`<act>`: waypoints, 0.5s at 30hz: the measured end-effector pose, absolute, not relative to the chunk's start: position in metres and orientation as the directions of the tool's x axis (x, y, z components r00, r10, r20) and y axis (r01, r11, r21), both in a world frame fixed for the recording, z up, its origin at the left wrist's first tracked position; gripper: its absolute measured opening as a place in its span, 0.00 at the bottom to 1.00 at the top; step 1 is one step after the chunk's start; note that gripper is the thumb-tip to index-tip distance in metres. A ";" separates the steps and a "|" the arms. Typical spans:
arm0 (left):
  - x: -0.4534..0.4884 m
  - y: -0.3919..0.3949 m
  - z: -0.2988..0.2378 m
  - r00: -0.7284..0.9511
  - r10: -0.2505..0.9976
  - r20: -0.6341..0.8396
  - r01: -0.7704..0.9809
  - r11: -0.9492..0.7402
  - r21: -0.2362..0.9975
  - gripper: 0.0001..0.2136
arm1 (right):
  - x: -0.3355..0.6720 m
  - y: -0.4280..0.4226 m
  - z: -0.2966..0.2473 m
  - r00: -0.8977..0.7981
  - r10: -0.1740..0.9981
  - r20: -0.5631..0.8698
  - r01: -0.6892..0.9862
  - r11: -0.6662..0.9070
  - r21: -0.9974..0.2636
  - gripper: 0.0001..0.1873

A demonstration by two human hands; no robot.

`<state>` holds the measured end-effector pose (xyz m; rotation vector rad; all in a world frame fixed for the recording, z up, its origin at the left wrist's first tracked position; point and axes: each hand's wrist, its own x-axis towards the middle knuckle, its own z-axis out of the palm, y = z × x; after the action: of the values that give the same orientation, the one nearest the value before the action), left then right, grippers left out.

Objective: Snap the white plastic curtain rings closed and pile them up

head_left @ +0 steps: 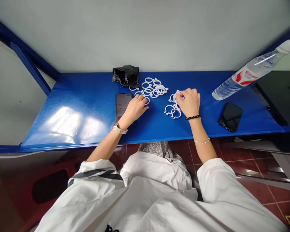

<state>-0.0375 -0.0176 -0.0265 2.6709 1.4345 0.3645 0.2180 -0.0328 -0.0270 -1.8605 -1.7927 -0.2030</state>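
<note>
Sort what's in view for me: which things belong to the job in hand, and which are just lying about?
Likely in the job:
- larger pile of white rings, left hand at its near edge
- smaller pile of white rings, right hand over it

Likely just lying about:
- water bottle
- black phone
- timer phone
- black bag, contents unclear

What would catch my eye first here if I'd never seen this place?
Probably the large water bottle with its red-and-white label, towards the right end of the blue tabletop. Then the white rings in two clusters near the middle, one by the left hand, the other by the right hand.
</note>
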 end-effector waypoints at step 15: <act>-0.032 -0.028 -0.004 0.552 0.825 0.122 -0.064 -0.104 0.993 0.17 | 0.199 -0.041 -0.021 -0.255 0.867 0.428 0.554 0.494 -0.670 0.10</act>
<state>-0.0321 -0.0280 -0.0043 1.4934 0.6843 0.8568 0.1987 -0.0406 -0.0206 -1.1720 -1.9436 0.4987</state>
